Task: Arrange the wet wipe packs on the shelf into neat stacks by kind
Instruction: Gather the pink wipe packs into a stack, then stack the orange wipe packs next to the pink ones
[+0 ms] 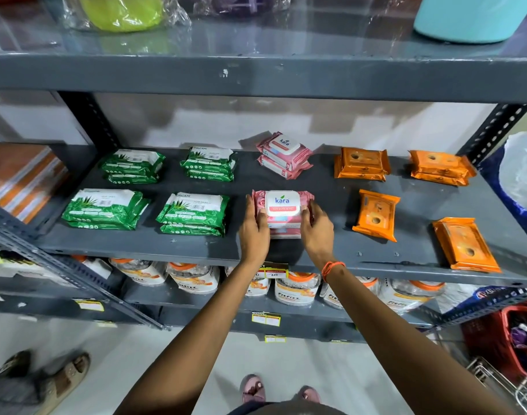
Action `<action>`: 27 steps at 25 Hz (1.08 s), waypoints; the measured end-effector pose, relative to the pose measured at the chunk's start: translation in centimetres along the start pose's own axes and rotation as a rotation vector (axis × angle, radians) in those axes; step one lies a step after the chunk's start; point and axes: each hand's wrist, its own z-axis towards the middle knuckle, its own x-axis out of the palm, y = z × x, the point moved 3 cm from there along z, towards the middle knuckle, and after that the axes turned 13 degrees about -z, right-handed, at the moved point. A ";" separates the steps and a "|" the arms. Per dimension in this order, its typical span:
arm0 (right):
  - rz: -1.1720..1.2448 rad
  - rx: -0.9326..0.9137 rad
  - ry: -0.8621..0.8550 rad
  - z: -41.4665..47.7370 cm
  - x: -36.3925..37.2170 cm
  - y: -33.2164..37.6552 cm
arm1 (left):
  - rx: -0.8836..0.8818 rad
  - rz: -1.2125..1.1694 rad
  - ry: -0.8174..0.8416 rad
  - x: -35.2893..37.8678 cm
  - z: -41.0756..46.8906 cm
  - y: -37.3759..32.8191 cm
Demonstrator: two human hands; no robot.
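Now your left hand (254,227) and right hand (316,227) clamp fingers on the near pink stack (282,212), mid-shelf, squaring it. Next, likely the loose orange packs (376,215) right. Farther back: another pink stack (283,155).

1. Front pink stack (283,211) sits dead centre on the grey shelf (325,187): pink packs with a white "kara" lid facing up, edges nearly flush, pressed between two hands at its sides.
2. At 12 o'clock from it, the rear pink stack (283,155) is two packs high and skewed.
3. Out at 9 to 11 o'clock, four green stacks (193,213) form two rows, their packs slightly offset.
4. At 1 to 2 o'clock, two orange stacks (361,163) lie flat at the back.
5. At 3 and 4 o'clock, single orange packs (376,215) lie turned endwise, apart.
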 end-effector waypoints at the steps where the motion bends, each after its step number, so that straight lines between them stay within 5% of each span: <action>1: -0.006 -0.001 0.002 0.1 0.2 -0.2 | 0.021 -0.004 0.009 0.0 -0.1 0.2; 4: -0.108 -0.042 0.004 0.1 0.1 0.0 | 0.086 0.016 0.011 -0.2 0.0 0.4; 8: -0.510 -0.387 -0.046 0.1 -0.2 2.1 | 0.345 0.500 0.078 0.0 0.8 -0.7; 11: -0.617 -0.391 0.079 0.4 0.7 1.9 | 0.364 0.644 0.221 0.5 1.2 -0.5; 14: -0.528 -0.372 0.071 0.7 0.8 1.7 | 0.315 0.607 0.239 0.3 1.7 0.0; 21: 0.160 0.069 0.099 0.2 1.1 -0.7 | -0.112 -0.088 0.118 -0.8 0.5 0.3; 27: 0.108 0.038 -0.009 0.9 -0.7 -1.0 | 0.022 0.025 0.052 -0.8 1.3 -0.6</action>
